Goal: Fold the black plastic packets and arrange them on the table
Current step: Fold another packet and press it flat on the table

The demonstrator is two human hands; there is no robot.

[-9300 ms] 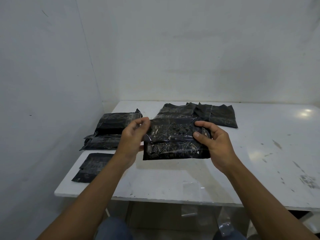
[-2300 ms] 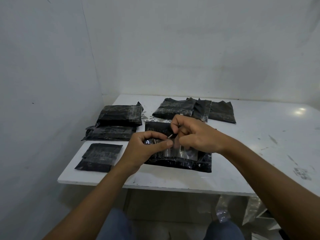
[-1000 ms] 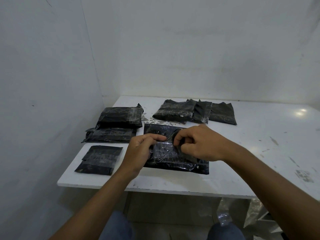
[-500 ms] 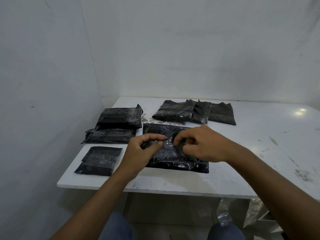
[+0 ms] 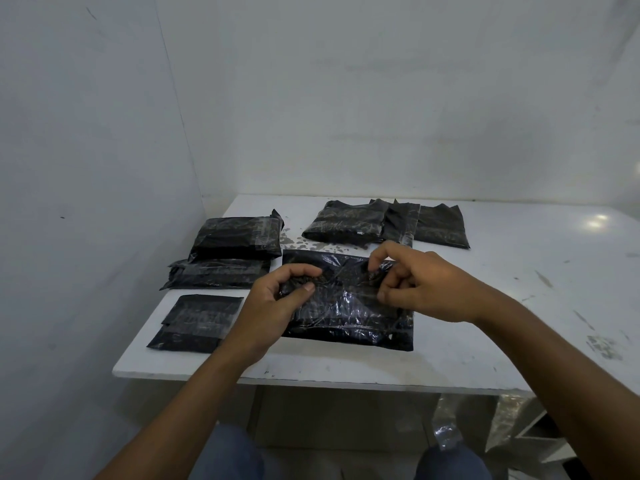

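Two grips: left hand [image 5: 273, 306], right hand [image 5: 426, 289] pinch a glossy black plastic packet [image 5: 349, 317].
Flattening the fold before release seems wise.

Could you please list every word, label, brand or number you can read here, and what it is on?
None: no text is readable in the head view.
On the packet being folded, pinched by the left hand and right hand: only glossy creases and clear tape.
On the folded packets at the left and the far pile: faint pale marks, too blurred to read.
On the table: scuffs, no writing.
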